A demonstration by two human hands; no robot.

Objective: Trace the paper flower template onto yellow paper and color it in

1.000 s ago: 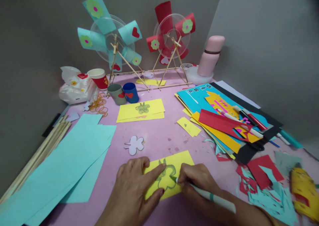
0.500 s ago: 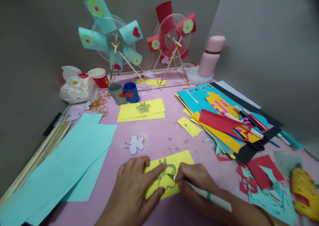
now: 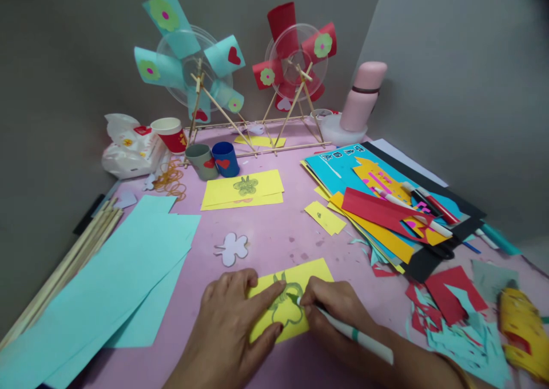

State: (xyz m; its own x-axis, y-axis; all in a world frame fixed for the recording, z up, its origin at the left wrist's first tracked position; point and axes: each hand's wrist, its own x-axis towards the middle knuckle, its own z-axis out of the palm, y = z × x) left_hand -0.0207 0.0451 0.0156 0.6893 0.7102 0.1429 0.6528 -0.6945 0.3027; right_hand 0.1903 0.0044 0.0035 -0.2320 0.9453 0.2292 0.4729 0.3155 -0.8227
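A yellow paper card (image 3: 313, 269) with a green butterfly outline lies at the front of the table. My left hand (image 3: 234, 314) rests on its left part with the fingers spread, index finger and thumb either side of the drawing. My right hand (image 3: 334, 309) grips a white marker (image 3: 362, 342) with a green band, its green tip touching the butterfly's upper right wing. Just beyond is a white butterfly paper cutout (image 3: 232, 249). Farther back lies another yellow card (image 3: 221, 190) bearing a finished-looking green butterfly.
Light blue paper sheets (image 3: 128, 274) and wooden sticks (image 3: 86, 243) lie left. Coloured papers (image 3: 334, 166) with markers, paper scraps (image 3: 458, 332) and a yellow tool (image 3: 523, 334) are right. Two paper wheels (image 3: 223, 54) on stick frames, cups (image 3: 225, 159) and a pink bottle (image 3: 364, 97) stand behind.
The marker tip has moved slightly up and left within the upper right wing, my right hand shifting with it. My left hand stays on the card.
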